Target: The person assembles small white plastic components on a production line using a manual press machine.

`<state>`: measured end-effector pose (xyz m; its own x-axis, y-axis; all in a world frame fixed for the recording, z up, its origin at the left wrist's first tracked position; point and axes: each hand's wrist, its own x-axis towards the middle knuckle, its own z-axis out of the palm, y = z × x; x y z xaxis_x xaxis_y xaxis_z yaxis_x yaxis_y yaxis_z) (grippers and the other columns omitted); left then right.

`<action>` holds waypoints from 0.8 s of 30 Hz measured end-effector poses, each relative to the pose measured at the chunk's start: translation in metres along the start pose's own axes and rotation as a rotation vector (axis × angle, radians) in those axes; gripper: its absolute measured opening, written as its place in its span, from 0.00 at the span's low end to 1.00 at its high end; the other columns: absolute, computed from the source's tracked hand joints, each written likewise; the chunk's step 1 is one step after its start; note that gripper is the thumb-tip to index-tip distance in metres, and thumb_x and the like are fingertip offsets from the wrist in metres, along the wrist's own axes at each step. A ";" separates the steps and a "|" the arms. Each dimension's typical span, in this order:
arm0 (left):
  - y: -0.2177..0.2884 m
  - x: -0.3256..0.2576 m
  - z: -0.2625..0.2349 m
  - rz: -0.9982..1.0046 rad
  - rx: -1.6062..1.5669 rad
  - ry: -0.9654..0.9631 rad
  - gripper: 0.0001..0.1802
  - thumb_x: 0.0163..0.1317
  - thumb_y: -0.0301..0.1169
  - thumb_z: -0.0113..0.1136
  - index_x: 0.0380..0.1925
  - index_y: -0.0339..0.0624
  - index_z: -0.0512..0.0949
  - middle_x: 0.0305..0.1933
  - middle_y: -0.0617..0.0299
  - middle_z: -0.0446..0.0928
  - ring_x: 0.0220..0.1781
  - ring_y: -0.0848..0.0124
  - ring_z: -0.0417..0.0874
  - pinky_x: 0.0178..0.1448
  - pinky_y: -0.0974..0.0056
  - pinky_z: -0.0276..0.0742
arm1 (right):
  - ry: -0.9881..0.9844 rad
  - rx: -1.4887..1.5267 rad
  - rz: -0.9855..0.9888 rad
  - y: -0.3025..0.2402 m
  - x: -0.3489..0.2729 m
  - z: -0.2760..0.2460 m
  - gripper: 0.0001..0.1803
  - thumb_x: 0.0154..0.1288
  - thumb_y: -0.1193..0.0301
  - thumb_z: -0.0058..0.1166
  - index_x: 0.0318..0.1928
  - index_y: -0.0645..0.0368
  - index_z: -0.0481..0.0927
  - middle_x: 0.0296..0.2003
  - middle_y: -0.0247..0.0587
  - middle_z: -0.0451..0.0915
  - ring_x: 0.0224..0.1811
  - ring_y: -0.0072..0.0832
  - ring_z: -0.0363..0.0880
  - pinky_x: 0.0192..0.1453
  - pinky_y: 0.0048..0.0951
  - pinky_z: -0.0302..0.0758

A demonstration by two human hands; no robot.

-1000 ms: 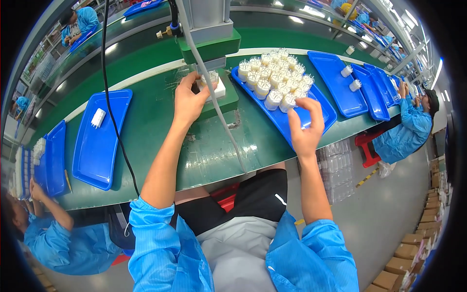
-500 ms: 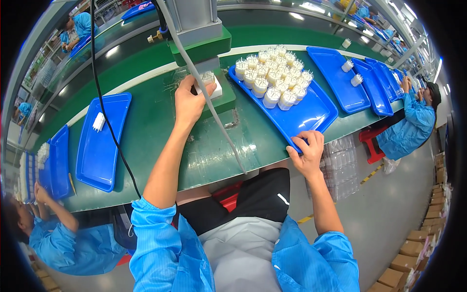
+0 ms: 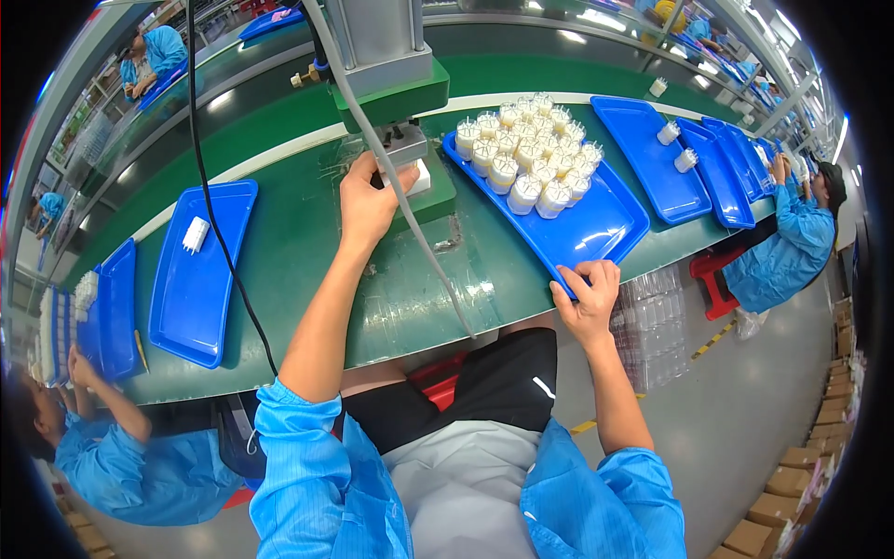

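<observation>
Your right hand [image 3: 590,300] pinches the near corner of the blue tray [image 3: 596,228]. Beyond, under the press head [image 3: 404,144], the white block [image 3: 421,180] sits at your nearer, left hand [image 3: 367,207]; whether that grip clamps it, I cannot tell.

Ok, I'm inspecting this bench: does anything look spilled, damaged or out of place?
A dark, scuffed patch mars the green tabletop in front of the press, probably wear. One white part lies on its side in the nearer left tray, unlike the upright cluster.
</observation>
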<state>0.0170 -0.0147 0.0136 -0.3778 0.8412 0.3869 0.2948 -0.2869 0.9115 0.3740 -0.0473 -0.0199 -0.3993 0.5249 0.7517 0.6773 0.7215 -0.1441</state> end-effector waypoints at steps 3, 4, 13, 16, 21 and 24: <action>0.001 -0.001 0.000 0.006 0.012 0.006 0.19 0.54 0.34 0.74 0.43 0.34 0.84 0.41 0.59 0.83 0.42 0.69 0.81 0.50 0.64 0.77 | 0.011 -0.024 0.011 -0.009 -0.001 0.000 0.13 0.52 0.62 0.70 0.37 0.55 0.88 0.30 0.34 0.74 0.36 0.36 0.72 0.45 0.40 0.65; -0.001 0.002 0.001 -0.003 -0.019 0.004 0.19 0.54 0.34 0.74 0.43 0.34 0.84 0.41 0.58 0.84 0.42 0.69 0.82 0.50 0.64 0.77 | 0.001 -0.031 0.030 -0.012 0.002 0.001 0.13 0.53 0.63 0.70 0.37 0.55 0.88 0.30 0.35 0.74 0.36 0.36 0.72 0.45 0.40 0.65; -0.007 0.004 -0.009 -0.020 -0.006 0.022 0.20 0.55 0.35 0.74 0.44 0.36 0.84 0.43 0.56 0.85 0.43 0.69 0.84 0.50 0.63 0.78 | 0.008 -0.027 0.091 -0.030 0.017 0.012 0.12 0.54 0.65 0.70 0.37 0.57 0.88 0.30 0.36 0.74 0.35 0.37 0.72 0.43 0.39 0.66; 0.007 0.001 -0.014 -0.009 0.198 0.039 0.18 0.53 0.38 0.74 0.38 0.36 0.83 0.37 0.55 0.83 0.39 0.68 0.82 0.43 0.61 0.77 | -0.031 -0.013 0.099 -0.031 0.019 0.013 0.13 0.54 0.65 0.69 0.38 0.58 0.88 0.30 0.37 0.75 0.36 0.38 0.73 0.44 0.40 0.67; 0.009 -0.005 0.005 0.049 0.174 0.075 0.20 0.49 0.39 0.72 0.31 0.33 0.79 0.33 0.46 0.79 0.38 0.51 0.81 0.43 0.53 0.77 | -0.047 -0.091 0.103 -0.026 0.003 0.007 0.13 0.58 0.69 0.68 0.42 0.60 0.88 0.33 0.43 0.77 0.38 0.43 0.74 0.46 0.43 0.68; 0.001 0.001 0.012 0.228 0.121 0.148 0.22 0.44 0.40 0.71 0.33 0.33 0.82 0.37 0.45 0.81 0.42 0.47 0.81 0.48 0.50 0.77 | -0.051 -0.064 0.068 -0.014 -0.006 0.007 0.12 0.63 0.68 0.64 0.44 0.63 0.87 0.34 0.43 0.76 0.40 0.43 0.73 0.46 0.42 0.67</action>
<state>0.0272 -0.0084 0.0133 -0.4112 0.6823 0.6045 0.4859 -0.3970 0.7786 0.3625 -0.0576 -0.0270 -0.3807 0.5953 0.7076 0.7412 0.6540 -0.1514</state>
